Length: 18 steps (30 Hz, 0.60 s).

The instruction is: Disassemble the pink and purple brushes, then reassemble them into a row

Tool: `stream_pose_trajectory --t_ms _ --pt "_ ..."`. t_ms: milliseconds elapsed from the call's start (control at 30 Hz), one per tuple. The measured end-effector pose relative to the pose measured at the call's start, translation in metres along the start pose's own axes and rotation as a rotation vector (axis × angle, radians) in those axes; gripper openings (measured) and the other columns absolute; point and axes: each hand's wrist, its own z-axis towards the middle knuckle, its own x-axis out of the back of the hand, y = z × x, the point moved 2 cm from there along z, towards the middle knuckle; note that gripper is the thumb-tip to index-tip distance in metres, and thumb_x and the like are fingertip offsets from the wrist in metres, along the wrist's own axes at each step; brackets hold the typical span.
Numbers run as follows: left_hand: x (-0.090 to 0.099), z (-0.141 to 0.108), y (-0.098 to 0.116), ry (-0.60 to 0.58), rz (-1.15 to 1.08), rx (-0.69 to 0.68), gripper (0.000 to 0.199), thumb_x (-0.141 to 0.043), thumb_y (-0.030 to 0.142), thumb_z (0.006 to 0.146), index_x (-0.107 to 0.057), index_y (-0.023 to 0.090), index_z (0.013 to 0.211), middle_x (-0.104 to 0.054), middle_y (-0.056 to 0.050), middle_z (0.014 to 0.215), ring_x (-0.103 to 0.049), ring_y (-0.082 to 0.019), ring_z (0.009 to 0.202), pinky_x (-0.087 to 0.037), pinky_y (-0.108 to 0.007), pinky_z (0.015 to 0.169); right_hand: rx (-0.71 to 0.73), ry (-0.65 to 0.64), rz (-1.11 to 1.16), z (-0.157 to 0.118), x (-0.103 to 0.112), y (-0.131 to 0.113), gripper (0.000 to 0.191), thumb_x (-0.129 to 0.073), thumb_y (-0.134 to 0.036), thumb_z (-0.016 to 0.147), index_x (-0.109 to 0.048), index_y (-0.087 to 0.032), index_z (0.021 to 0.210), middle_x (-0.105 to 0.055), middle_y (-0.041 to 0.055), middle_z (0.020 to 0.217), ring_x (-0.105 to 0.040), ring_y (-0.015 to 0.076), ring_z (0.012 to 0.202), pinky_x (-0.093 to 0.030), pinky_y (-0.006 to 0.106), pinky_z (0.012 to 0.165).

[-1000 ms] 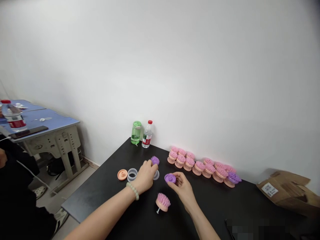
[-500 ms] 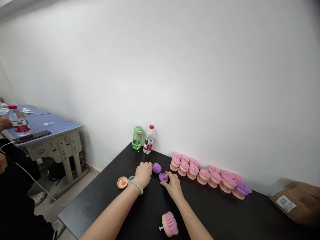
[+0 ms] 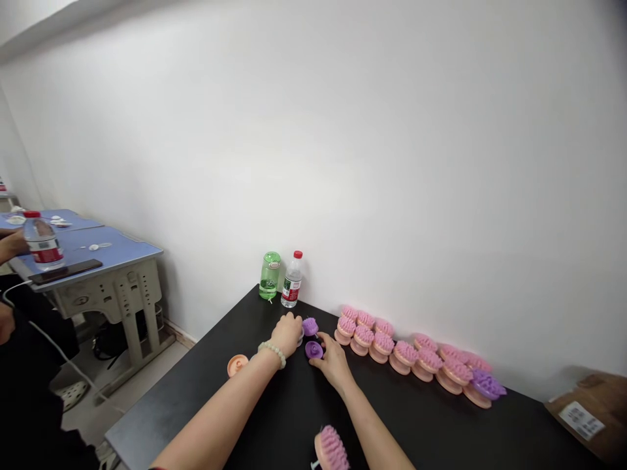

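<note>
My left hand, with a beaded bracelet at the wrist, has its fingers closed around the pale rim of a purple scalp brush. The brush's bristles point to the right; the curled fingers hide most of its body. Just below it, a purple round cap with a small centre stub is pinched by the thumb and fingers of my right hand. Left of my left wrist lies a peach round cap, partly covered by the arm. A pink scalp brush rests on its side between my forearms.
Rows of pink scalp brushes line the wall, with a purple-topped brush at their right end. A green bottle and a water bottle stand at the back corner. A brown paper bag lies far right. Another person's hand is at the blue desk.
The purple brush has risen slightly and tilted beside my left hand. My right hand has brought the purple cap a little leftward, its inside turned more toward me. The view has shifted slightly.
</note>
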Motion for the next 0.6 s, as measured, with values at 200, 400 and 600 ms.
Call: stream_pose_trajectory --t_ms 200,400,600 --pt "0.02 -0.042 -0.006 0.078 -0.092 -0.088 0.058 -0.078 0.011 0.07 -0.056 0.018 0.124 -0.056 -0.014 0.124 -0.055 -0.033 0.114 -0.049 -0.041 0.092 -0.036 0.003 0.075 -0.016 0.016 -0.001 0.056 -0.073 -0.022 0.059 -0.065 -0.018 0.114 -0.069 0.0128 0.118 -0.065 0.0319 0.105 -0.058 0.038 0.076" --pt "0.011 -0.116 0.019 0.024 -0.332 -0.335 0.052 -0.078 0.037 0.077 -0.058 0.023 0.123 -0.06 -0.007 0.121 -0.055 -0.026 0.11 -0.047 -0.036 0.095 -0.109 0.032 0.16 -0.061 0.049 0.005 0.043 -0.065 -0.044 0.073 -0.065 -0.018 0.108 -0.071 0.0142 0.113 -0.067 0.0306 0.105 -0.058 0.04 0.081" --pt "-0.028 -0.138 0.05 -0.2 -0.319 -0.471 0.062 -0.084 0.042 0.065 -0.061 0.023 0.119 -0.063 -0.009 0.109 -0.058 -0.03 0.102 -0.049 -0.039 0.089 -0.168 0.051 0.207 -0.111 0.07 0.007 0.041 -0.064 -0.048 0.074 -0.067 -0.018 0.101 -0.074 0.0146 0.105 -0.07 0.0306 0.101 -0.059 0.039 0.081"
